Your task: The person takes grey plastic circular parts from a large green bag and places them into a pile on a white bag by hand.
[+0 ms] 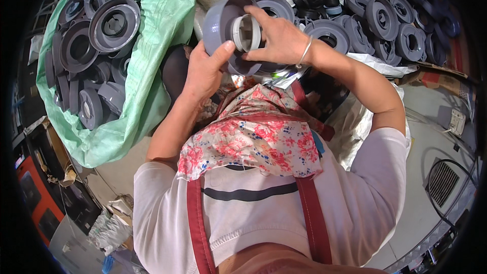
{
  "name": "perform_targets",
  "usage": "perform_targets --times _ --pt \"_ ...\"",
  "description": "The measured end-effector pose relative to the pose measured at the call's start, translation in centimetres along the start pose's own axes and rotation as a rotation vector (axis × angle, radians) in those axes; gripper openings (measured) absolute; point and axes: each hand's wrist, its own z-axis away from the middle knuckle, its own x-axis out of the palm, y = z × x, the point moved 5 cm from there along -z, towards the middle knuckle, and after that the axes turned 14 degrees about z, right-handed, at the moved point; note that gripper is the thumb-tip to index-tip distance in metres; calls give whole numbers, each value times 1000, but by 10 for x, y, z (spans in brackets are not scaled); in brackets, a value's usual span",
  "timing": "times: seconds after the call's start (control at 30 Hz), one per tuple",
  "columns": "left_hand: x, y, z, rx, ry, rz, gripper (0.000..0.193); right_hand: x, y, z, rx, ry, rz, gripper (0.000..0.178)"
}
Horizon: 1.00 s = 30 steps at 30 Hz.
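Observation:
A round grey plastic housing (pixel 217 23) is held up in front of me, tilted so that its hollow side faces right. My left hand (pixel 204 71) grips its lower left rim, thumb lying over the near edge. Inside the housing sits a white plastic ring (pixel 238 34) with ribs across its middle. My right hand (pixel 284 40), a bangle on its wrist, reaches in from the right. Its thumb and forefinger span the white ring, and its other fingers are partly hidden. Whether the ring is seated or loose in the housing I cannot tell.
On the left stands a green woven sack (pixel 162 25) full of similar grey housings (pixel 114 24). More grey rings and housings (pixel 381 19) are heaped at the far right, beside black parts (pixel 312 4). A floral apron (pixel 248 144) covers my lap. A black cable (pixel 431 172) loops at right.

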Motion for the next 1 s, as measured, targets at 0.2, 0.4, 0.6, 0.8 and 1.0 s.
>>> perform_targets --times 0.2,0.4,0.6,0.8,1.0 --pt "-6 115 12 691 313 -1108 57 -43 6 -17 -245 420 662 67" --pt "16 186 23 1242 -147 -658 64 -86 78 -98 235 734 992 67" --pt "-26 12 -54 138 168 -403 63 -111 103 -119 139 671 718 42" --pt "-69 -55 -87 -152 307 157 51 -71 60 -76 -180 434 356 32" --pt "-55 -37 -87 -110 278 72 35 -177 125 -108 150 960 854 39"
